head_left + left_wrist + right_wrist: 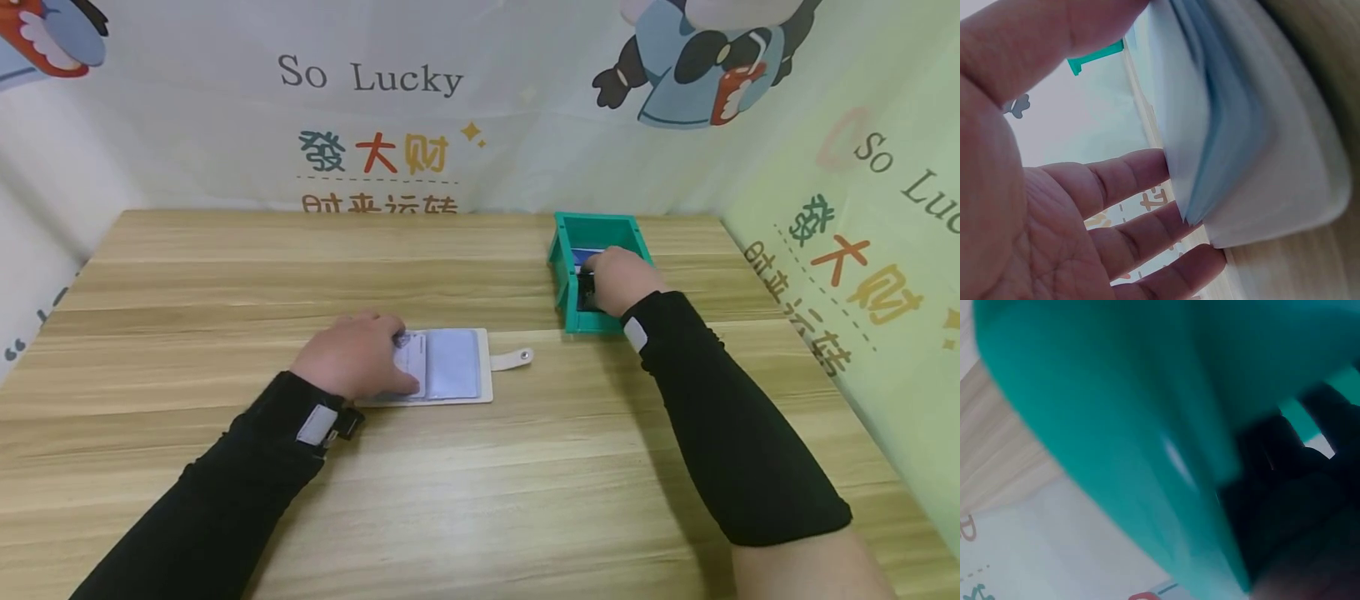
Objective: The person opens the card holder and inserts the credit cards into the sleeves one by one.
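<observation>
An opened white card holder (486, 367) with clear sleeves lies on the table, its snap strap (512, 359) pointing right. My left hand (352, 354) grips its left part, thumb on the near side and fingers on the far side, across a whitish card (411, 364). In the left wrist view the holder's sleeves (1235, 125) fan apart slightly beside the fingers (1141, 175). My right hand (622, 279) reaches down into a green box (600, 323). Inside it are a blue card (583, 257) and a black item (587, 293) near the fingertips, which are mostly hidden and dark.
The wood-grain table (465, 500) stretches to a printed cloth backdrop (525, 150) behind and a cloth side wall (862, 250) on the right. The green box stands at the back right, its walls around the right hand.
</observation>
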### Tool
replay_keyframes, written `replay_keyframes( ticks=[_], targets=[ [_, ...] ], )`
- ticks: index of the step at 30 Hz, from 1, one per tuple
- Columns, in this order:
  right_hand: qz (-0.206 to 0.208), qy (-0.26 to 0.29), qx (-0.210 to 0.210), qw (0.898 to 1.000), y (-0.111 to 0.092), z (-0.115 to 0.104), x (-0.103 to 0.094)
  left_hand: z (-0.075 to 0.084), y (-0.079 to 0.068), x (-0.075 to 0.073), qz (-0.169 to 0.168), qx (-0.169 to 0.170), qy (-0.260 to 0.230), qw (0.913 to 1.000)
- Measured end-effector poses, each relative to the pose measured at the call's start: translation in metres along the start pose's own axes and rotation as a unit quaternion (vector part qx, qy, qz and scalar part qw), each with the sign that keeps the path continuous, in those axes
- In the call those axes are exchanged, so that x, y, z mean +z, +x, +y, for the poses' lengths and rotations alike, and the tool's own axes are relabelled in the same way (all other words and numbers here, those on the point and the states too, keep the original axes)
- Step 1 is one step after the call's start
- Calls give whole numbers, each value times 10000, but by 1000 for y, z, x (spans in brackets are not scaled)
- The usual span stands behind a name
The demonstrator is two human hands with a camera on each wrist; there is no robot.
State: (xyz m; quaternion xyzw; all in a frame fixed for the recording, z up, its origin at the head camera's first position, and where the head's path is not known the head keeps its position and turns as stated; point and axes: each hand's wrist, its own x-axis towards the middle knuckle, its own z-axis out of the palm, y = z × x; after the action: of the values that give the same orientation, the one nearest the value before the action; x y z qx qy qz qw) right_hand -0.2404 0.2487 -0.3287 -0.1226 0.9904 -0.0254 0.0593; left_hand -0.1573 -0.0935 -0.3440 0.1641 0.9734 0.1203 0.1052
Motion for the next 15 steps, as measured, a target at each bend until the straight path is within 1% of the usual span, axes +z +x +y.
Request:
replay_keyframes(
  ticks=[4,8,15],
  targets=[
    [187,-159,-194,9995,1,-1,3,1,-1,0,23,23,47,10000],
    [274,-197,-197,9992,1,-3,3,2,0,0,31,8,72,10000],
    [421,-297,-60,9987,2,-3,5,1,0,-1,7,2,90,10000]
  ],
)
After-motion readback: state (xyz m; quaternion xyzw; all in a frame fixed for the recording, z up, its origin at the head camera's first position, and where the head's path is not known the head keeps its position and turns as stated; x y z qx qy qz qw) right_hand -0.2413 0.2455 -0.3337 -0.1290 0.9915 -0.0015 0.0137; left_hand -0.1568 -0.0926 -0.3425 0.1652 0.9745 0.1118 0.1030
